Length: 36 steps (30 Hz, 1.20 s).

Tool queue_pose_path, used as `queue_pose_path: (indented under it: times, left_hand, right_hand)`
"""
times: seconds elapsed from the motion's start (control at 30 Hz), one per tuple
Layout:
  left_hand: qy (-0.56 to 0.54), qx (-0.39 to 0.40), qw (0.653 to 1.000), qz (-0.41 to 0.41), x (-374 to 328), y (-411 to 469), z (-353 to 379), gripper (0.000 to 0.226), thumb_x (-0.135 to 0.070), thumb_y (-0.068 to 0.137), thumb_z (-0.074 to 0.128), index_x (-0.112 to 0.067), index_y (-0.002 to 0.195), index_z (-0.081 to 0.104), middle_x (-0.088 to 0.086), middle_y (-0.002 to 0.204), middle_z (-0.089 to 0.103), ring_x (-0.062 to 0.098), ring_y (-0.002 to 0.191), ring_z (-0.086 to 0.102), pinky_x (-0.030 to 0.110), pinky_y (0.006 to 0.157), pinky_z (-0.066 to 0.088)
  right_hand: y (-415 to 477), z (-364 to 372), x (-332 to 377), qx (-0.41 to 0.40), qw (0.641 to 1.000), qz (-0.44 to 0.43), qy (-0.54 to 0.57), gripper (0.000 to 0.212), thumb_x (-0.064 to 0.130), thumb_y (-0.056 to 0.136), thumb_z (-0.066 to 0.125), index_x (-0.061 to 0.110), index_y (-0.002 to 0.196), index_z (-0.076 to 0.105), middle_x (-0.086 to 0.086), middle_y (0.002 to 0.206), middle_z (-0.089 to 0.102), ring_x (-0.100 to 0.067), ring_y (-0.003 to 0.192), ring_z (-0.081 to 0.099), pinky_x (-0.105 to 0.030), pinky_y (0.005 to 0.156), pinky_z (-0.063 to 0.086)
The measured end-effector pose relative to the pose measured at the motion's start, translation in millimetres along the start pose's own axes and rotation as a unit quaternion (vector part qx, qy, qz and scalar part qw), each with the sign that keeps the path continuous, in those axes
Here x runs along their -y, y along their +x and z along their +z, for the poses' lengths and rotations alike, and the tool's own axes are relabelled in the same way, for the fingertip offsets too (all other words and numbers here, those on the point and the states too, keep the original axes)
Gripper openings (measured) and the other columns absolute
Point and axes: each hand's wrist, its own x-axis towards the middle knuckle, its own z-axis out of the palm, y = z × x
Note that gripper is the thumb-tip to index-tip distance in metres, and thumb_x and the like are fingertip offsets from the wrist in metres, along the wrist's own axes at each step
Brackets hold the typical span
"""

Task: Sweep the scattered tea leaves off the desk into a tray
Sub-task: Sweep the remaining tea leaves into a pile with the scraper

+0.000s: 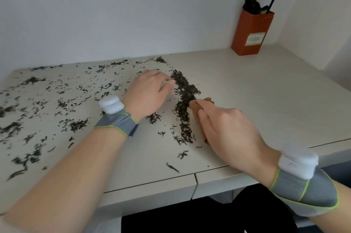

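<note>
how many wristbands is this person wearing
2. The left wristband wraps the left wrist, near the middle of the view. The right wristband wraps the right wrist, at lower right. None appears hidden.

orange box (251, 31), pale label unreadable

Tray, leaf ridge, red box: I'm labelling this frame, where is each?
tray (192, 107): head view, exposed far end.
leaf ridge (185, 94): head view, middle of the pile.
red box (248, 29): head view, front face.

Right hand (228, 128) grips brown tray (198, 104) against 1 ridge of tea leaves (185, 98); left hand (150, 92) touches ridge's far end.
</note>
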Motion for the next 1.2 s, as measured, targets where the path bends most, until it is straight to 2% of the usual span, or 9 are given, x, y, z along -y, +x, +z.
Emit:
queue_pose_path:
  times: [0.3,0.37,0.47,0.6,0.73,0.83,0.9,1.1,1.2]
  left_hand:
    - [-0.014,-0.023,0.999,-0.04,18,5,-7,0.044,-0.044,0.107,0.039,-0.018,0.128,0.068,0.002,0.134,0.064,0.026,0.128,0.05,0.04,0.105,0.041]
    - [-0.017,-0.025,0.998,-0.053,23,6,-8,0.044,-0.043,0.108,0.039,-0.017,0.128,0.068,0.004,0.135,0.064,0.027,0.128,0.05,0.039,0.103,0.041]
    - [-0.025,-0.03,0.997,-0.062,29,8,-9,0.045,-0.043,0.108,0.039,-0.016,0.127,0.069,0.006,0.133,0.065,0.029,0.126,0.052,0.044,0.105,0.043]
    - [-0.022,-0.034,0.998,-0.057,30,11,-7,0.046,-0.044,0.107,0.038,-0.016,0.127,0.069,0.005,0.132,0.066,0.029,0.125,0.053,0.045,0.106,0.043]
    - [-0.026,-0.046,0.997,-0.054,33,12,-6,0.045,-0.043,0.107,0.04,-0.016,0.125,0.07,0.005,0.13,0.067,0.029,0.124,0.054,0.044,0.105,0.044]
    - [-0.023,-0.05,0.997,-0.05,35,12,-6,0.045,-0.044,0.107,0.039,-0.015,0.124,0.07,0.006,0.129,0.067,0.029,0.123,0.054,0.043,0.104,0.044]
    - [-0.023,-0.052,0.997,-0.048,36,11,-5,0.046,-0.045,0.107,0.039,-0.016,0.124,0.07,0.005,0.128,0.067,0.028,0.123,0.055,0.043,0.103,0.044]
    - [-0.014,-0.049,0.998,-0.047,35,10,-4,0.049,-0.048,0.106,0.036,-0.018,0.127,0.069,0.004,0.132,0.066,0.027,0.125,0.053,0.043,0.103,0.042]
    - [-0.01,-0.045,0.998,-0.045,33,9,-4,0.049,-0.048,0.107,0.036,-0.018,0.128,0.068,0.005,0.133,0.065,0.027,0.125,0.053,0.041,0.103,0.04]
  right_hand:
    - [-26,1,41,0.07,0.987,-0.143,-0.017,0.039,0.042,0.105,0.019,0.031,0.129,0.048,0.004,0.079,0.059,-0.035,0.068,0.059,-0.042,0.056,0.049]
    - [-28,10,52,0.081,0.983,-0.158,-0.036,0.037,0.037,0.104,0.023,0.029,0.13,0.049,0.003,0.077,0.058,-0.035,0.065,0.059,-0.041,0.055,0.05]
    - [-22,18,55,0.084,0.98,-0.167,-0.069,0.033,0.028,0.101,0.041,0.021,0.13,0.057,0.001,0.071,0.058,-0.035,0.055,0.057,-0.038,0.046,0.047]
    - [1,27,48,0.076,0.977,-0.181,-0.084,0.025,0.028,0.102,0.04,0.021,0.123,0.051,0.003,0.072,0.056,-0.034,0.053,0.055,-0.035,0.043,0.039]
    - [23,35,42,0.049,0.981,-0.165,-0.091,0.017,0.027,0.104,0.039,0.018,0.113,0.048,0.003,0.067,0.046,-0.036,0.05,0.047,-0.032,0.045,0.031]
    - [31,35,38,0.042,0.982,-0.161,-0.09,0.019,0.031,0.105,0.033,0.02,0.115,0.046,0.002,0.07,0.05,-0.038,0.057,0.055,-0.035,0.048,0.036]
    - [30,28,33,0.031,0.985,-0.153,-0.071,0.021,0.034,0.105,0.031,0.022,0.115,0.045,0.003,0.071,0.053,-0.038,0.058,0.054,-0.037,0.048,0.044]
    - [5,-3,-8,-0.037,0.998,-0.052,-0.013,0.032,0.038,0.106,0.029,0.028,0.127,0.052,0.008,0.066,0.056,-0.031,0.056,0.057,-0.041,0.052,0.051]
    - [-20,-9,-20,-0.022,0.999,0.014,-0.034,0.021,0.036,0.106,0.032,0.029,0.11,0.051,0.007,0.06,0.053,-0.031,0.054,0.057,-0.041,0.052,0.052]
